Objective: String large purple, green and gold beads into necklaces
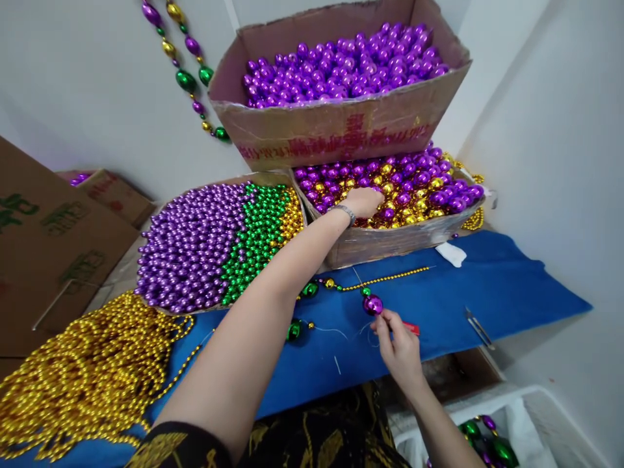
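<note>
My left hand [363,203] reaches into a cardboard box of loose purple and gold beads [419,211]. Its fingers are curled down among them, and whatever they hold is hidden. Over the blue cloth, my right hand [400,348] pinches a large purple bead [372,304]. A green bead [366,292] sits just above it on a thin needle [358,276] that points up. Thin thread loops beside these fingers. Behind the same hand a red object [412,328] shows in part. Nearby lies a strand of small gold beads [390,279].
Above stands a box of purple beads [336,130]. At left are a box of purple, green and gold beads [195,247] and heaped gold bead strands [88,377]. Metal tweezers [479,328] lie on the blue cloth [526,279]. A white bin [536,409] stands below right.
</note>
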`<state>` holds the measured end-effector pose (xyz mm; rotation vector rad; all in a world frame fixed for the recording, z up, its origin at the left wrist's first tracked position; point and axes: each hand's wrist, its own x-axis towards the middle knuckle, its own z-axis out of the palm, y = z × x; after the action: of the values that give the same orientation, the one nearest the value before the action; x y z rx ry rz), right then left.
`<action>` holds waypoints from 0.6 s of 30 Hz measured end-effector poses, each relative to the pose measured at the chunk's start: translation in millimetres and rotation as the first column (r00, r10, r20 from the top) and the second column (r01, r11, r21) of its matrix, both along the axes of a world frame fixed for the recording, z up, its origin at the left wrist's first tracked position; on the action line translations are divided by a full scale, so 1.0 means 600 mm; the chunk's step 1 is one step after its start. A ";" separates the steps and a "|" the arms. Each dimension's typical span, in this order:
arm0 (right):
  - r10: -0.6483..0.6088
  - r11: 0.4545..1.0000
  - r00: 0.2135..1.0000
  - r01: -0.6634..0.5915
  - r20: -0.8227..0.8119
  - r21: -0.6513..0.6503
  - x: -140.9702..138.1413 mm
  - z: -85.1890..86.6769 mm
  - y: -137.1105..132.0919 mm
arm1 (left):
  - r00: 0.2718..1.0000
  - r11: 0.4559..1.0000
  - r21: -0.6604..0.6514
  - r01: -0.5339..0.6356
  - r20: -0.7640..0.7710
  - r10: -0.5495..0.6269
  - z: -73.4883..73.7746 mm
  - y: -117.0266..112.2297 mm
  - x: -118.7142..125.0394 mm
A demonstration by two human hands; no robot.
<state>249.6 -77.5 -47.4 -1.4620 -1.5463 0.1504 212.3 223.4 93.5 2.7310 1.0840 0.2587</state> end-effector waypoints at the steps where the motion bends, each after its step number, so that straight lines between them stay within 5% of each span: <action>1: -0.005 1.000 1.000 0.005 0.003 -0.001 0.001 0.002 -0.001 | 0.997 1.000 0.006 0.016 0.075 -0.017 0.004 -0.006 -0.010; 3: -0.013 1.000 1.000 0.013 0.008 -0.004 0.002 0.006 -0.003 | 0.936 0.996 -0.018 0.087 0.345 -0.075 0.012 -0.030 -0.047; 5: -0.014 1.000 1.000 0.014 0.005 -0.007 0.001 0.008 -0.006 | 0.756 0.966 -0.146 0.212 0.651 -0.068 0.017 -0.072 -0.101; 7: -0.001 1.000 1.000 0.001 -0.001 -0.003 -0.005 0.009 -0.008 | 0.573 0.864 -0.363 0.349 0.812 0.110 0.013 -0.127 -0.162; 11: 0.069 0.997 0.998 -0.069 0.004 0.022 -0.026 0.009 -0.009 | 0.355 0.606 -0.626 0.492 0.779 0.516 -0.025 -0.229 -0.262; 18: 0.141 0.990 0.988 -0.139 0.066 -0.036 -0.059 0.002 -0.012 | 0.140 0.459 -0.718 0.524 0.604 0.784 -0.106 -0.303 -0.332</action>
<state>214.1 -84.9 -46.0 -1.3952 -1.7096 0.2108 13.2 41.6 30.1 0.8059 0.6445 1.0266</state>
